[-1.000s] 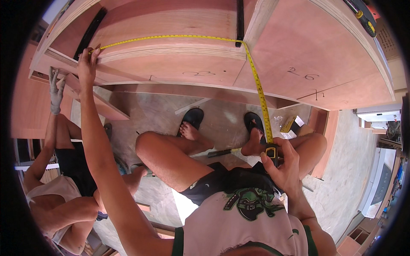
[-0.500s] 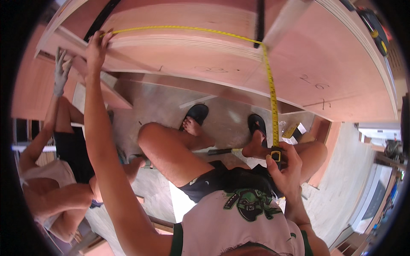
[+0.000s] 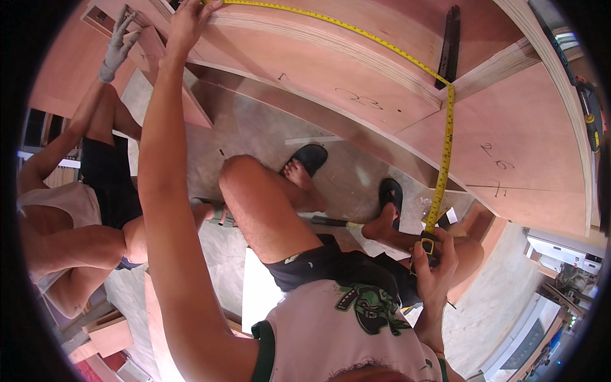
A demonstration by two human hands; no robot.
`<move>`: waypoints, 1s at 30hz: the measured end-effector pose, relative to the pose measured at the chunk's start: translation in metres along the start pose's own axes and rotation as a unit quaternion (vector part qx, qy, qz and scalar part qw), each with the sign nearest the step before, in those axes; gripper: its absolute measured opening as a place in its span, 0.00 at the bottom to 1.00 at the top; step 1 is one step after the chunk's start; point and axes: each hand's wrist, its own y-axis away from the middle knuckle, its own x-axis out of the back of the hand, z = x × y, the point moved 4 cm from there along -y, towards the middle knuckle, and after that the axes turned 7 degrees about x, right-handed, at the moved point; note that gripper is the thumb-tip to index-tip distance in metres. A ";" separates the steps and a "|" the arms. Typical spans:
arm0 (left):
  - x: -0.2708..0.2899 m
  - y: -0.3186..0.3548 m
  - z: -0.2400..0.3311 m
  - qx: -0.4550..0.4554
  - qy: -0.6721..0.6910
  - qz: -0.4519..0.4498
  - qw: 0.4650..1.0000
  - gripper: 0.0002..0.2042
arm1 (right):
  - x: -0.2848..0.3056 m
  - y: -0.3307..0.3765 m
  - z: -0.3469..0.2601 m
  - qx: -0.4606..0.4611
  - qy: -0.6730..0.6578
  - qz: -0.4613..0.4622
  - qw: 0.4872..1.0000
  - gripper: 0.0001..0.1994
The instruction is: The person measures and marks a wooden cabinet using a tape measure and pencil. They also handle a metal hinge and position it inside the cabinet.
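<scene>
Grips a black-and-yellow tape-measure case (image 3: pixel 428 242) in the right hand (image 3: pixel 438 262) near the right knee (image 3: pixel 471 253), with the yellow blade (image 3: pixel 443 159) drawn up to a plywood cabinet (image 3: pixel 522 124), bent sharply just beside a black runner (image 3: pixel 449 48), and led leftward along the front to the pinching left hand (image 3: pixel 188 27) at the top of the view. Sits with legs (image 3: pixel 267 210) spread over a concrete floor (image 3: pixel 245 130), near a black-handled tool (image 3: pixel 330 221) and 2 dark sandals (image 3: pixel 315 156). Shows, at left, a co-worker's gloved hand (image 3: pixel 116 54), raised with fingers spread beside a panel (image 3: pixel 60 60).
</scene>
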 end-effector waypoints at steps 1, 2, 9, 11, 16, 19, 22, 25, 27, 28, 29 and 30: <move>0.001 0.000 0.000 0.005 0.007 0.000 1.000 0.10 | 0.000 0.000 0.000 0.008 0.004 0.001 1.000 0.22; 0.002 0.001 0.000 0.010 0.015 -0.001 1.000 0.09 | 0.000 -0.001 0.000 0.016 0.008 0.003 1.000 0.22; 0.005 -0.005 -0.021 -0.018 -0.170 0.033 0.985 0.26 | -0.001 -0.001 -0.001 0.024 0.002 -0.001 1.000 0.22; 0.004 -0.005 -0.023 -0.031 -0.160 0.035 0.986 0.26 | 0.000 -0.001 -0.002 0.024 0.007 0.000 1.000 0.22; 0.001 -0.005 -0.021 -0.028 -0.142 0.033 0.989 0.26 | 0.000 -0.001 -0.001 0.028 0.009 0.001 1.000 0.22; 0.001 -0.006 -0.023 -0.027 -0.151 0.032 0.988 0.26 | 0.000 0.000 -0.003 0.019 0.004 0.002 1.000 0.22; 0.001 -0.008 -0.026 -0.026 -0.163 0.032 0.986 0.26 | -0.001 0.000 0.000 0.009 0.000 0.003 1.000 0.23; 0.001 -0.007 -0.023 -0.031 -0.153 0.024 0.987 0.26 | 0.000 0.000 0.001 0.013 0.004 0.003 1.000 0.23; 0.002 -0.007 -0.021 -0.045 -0.142 0.015 0.989 0.27 | 0.000 0.000 0.002 0.020 0.012 0.002 1.000 0.23; 0.002 -0.007 -0.021 -0.037 -0.146 0.017 0.989 0.27 | 0.000 0.000 0.001 0.020 0.011 0.001 1.000 0.23; 0.001 -0.007 -0.021 -0.028 -0.149 0.019 0.988 0.26 | 0.000 0.000 0.000 0.020 0.011 0.001 1.000 0.24; 0.001 -0.007 -0.021 -0.020 -0.153 0.022 0.988 0.26 | 0.000 0.000 0.000 0.019 0.011 0.000 1.000 0.24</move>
